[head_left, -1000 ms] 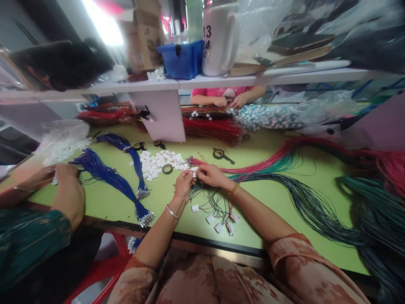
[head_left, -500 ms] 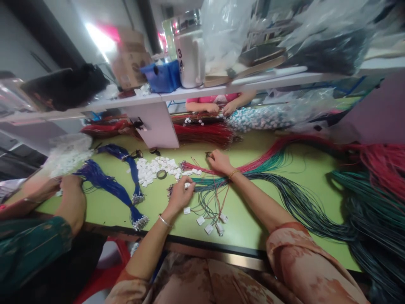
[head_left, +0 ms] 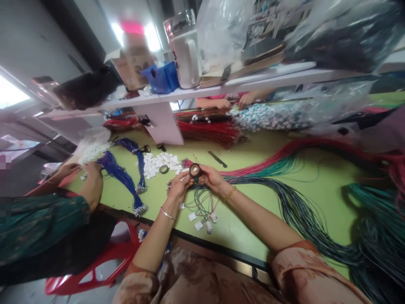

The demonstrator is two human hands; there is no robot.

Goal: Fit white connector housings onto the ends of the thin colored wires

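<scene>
The right hand (head_left: 212, 177) is pinching tape (head_left: 191, 171) over the table (head_left: 229, 234); the left hand (head_left: 178, 186) is bunching its fingers beside it, hold unclear. Some connectors (head_left: 198, 226) are trailing wires (head_left: 202, 198); a loose pile (head_left: 158, 164) is apparently waiting.

one number can be read: a dark "3" on the side of the white mug (head_left: 187, 63), which stands on the far shelf (head_left: 218, 87). below this digit is one more mark, not clear. the cardboard box (head_left: 129, 72) at left has dark print, too blurred for reading.
</scene>
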